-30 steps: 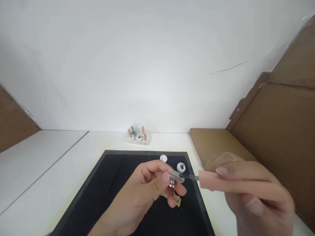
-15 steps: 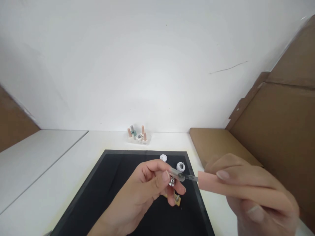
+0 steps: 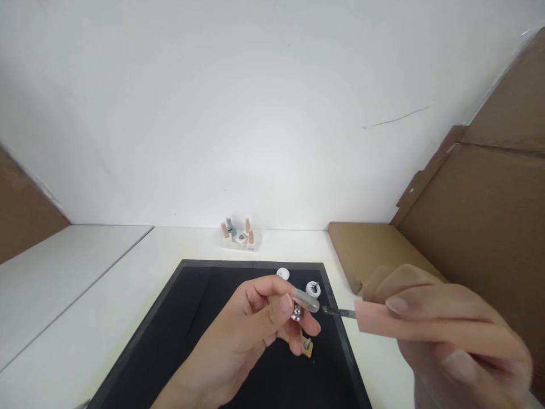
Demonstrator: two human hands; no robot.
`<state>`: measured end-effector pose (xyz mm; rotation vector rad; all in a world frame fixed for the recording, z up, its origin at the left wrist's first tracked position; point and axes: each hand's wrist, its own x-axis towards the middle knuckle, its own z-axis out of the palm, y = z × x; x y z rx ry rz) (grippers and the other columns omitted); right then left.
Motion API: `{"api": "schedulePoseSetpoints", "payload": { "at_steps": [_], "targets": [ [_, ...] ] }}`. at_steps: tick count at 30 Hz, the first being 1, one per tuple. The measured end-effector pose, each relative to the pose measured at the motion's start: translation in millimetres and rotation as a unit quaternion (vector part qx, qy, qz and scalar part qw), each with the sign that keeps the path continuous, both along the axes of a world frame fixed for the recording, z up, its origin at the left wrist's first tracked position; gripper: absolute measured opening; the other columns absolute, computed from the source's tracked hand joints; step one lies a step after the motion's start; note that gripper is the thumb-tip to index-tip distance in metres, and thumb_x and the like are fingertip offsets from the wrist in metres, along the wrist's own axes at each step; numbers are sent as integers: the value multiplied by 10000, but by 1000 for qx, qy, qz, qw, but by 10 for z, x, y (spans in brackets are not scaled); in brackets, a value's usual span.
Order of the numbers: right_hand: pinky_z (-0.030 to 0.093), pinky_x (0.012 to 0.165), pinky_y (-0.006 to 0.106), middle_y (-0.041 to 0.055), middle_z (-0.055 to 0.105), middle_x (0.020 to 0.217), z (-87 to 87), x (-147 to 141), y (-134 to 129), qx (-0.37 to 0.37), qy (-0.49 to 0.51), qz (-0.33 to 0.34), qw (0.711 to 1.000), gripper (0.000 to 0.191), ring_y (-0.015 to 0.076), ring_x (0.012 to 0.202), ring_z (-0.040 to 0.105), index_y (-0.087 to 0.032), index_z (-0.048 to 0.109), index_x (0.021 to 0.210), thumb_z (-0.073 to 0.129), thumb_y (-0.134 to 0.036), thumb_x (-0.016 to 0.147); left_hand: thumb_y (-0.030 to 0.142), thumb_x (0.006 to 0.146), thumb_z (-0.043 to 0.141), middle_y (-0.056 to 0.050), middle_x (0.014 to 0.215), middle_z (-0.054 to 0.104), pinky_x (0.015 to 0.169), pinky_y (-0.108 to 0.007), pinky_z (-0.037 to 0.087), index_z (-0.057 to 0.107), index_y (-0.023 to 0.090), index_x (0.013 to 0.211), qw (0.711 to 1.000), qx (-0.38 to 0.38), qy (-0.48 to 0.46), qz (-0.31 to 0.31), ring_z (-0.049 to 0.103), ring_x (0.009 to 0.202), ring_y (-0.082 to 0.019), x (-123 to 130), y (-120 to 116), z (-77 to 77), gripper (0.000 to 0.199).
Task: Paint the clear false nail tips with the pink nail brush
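My left hand [image 3: 251, 329] is closed in a pinch around a clear false nail [image 3: 307, 301] on a small shiny metal holder [image 3: 297, 313]. The nail's free end points right. My right hand [image 3: 430, 292] grips a nail polish brush by its long pink handle [image 3: 377, 319]. Its dark, flat tip [image 3: 334, 311] points left and stands just apart from the nail's end. Behind my left fingers, a yellowish piece [image 3: 307, 349] with a small metal stud shows in part on the black mat [image 3: 204, 318].
An open white jar [image 3: 313, 291] with dark contents and a white lid [image 3: 283, 274] lie near the mat's far right. A clear tray [image 3: 233, 244] of polish bottles with pink and grey caps stands by the wall. Cardboard [image 3: 370, 244] borders the right side.
My right hand has drawn the brush to the right, so its tip has come away from the false nail. My left hand has hardly moved.
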<state>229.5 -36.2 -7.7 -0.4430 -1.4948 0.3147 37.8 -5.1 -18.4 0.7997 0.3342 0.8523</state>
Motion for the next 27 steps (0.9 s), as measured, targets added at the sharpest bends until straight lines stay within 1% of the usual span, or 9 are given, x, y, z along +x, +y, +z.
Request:
{"api": "schedulePoseSetpoints", "payload": {
  "at_steps": [4,6,8,10,12,15,18,21,27],
  "targets": [
    [524,537,347,40,745,817,1,-22,3,24,-5,-15,1000,212,181,634,645,-245,798,1043,627,-311,939,298,788,843,-30,695,806,576,-112,529,794,150,765,1000,-3,8,4,677,549,-52,-4,7,3,158],
    [527,536,344,34,746,804,1,-19,-8,18,-4,-25,1000,197,181,626,648,-266,798,1036,638,-317,934,300,777,852,-29,697,805,580,-114,532,792,150,757,1000,-5,13,10,677,553,-53,-8,5,13,163],
    [525,528,338,29,750,803,-6,-9,-22,-7,-1,-31,1000,176,181,624,654,-281,802,1000,651,-333,926,295,767,860,-26,705,805,578,-112,531,790,151,748,1000,-5,18,17,680,564,-55,-13,-1,21,161],
    [525,509,328,18,754,810,-18,-4,-29,-47,36,-23,998,143,167,593,649,-290,800,931,667,-339,918,282,760,866,-18,718,803,580,-111,527,791,156,752,999,-3,22,25,681,572,-54,-15,-10,19,147],
    [516,450,293,10,753,809,-29,-12,-23,-87,88,-5,992,130,136,526,634,-274,794,836,695,-331,899,267,755,870,-12,722,798,582,-109,518,791,160,760,999,1,26,33,669,569,-47,-9,-21,8,132],
    [488,356,226,4,731,740,-32,-47,1,-136,144,8,980,159,98,443,617,-240,791,745,739,-331,864,252,757,868,-4,703,783,585,-114,501,786,164,752,998,13,37,46,650,569,-45,13,-42,-13,120],
    [488,338,203,2,717,673,-21,-79,11,-156,153,17,976,164,98,418,621,-234,795,730,750,-333,854,247,766,860,-2,710,771,587,-133,496,780,165,733,997,22,47,57,638,572,-52,40,-63,-19,119],
    [497,345,190,10,727,684,-5,-88,-2,-174,157,27,972,170,91,415,615,-232,793,723,753,-341,847,244,752,868,-1,726,764,589,-148,501,779,168,720,996,21,53,62,627,568,-54,62,-73,-13,122],
    [475,347,183,-2,691,588,-10,-74,-1,-201,144,37,968,168,101,421,596,-262,792,730,746,-373,848,270,721,889,14,640,705,604,-170,511,784,185,712,996,18,66,60,618,562,-67,94,-76,2,135]
  ]
}}
